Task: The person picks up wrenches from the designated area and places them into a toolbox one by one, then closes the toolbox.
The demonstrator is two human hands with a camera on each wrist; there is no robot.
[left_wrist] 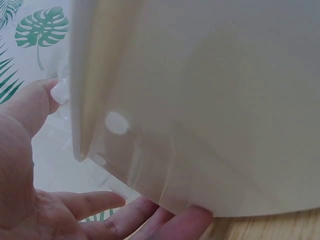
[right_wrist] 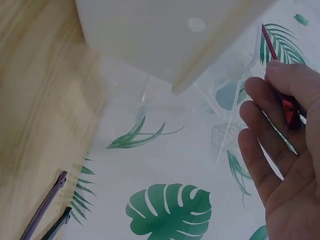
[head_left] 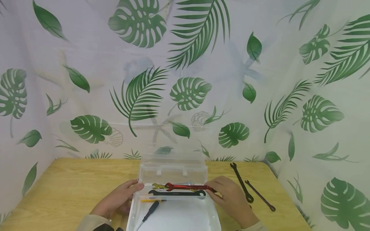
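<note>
Table, cropped box against spread left fingers, red wrench in pinched right fingers

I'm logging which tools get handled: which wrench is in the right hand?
The red wrench, gripped at one end by the right hand. No other visible wrench is red; the purple wrench lies on the table.
</note>
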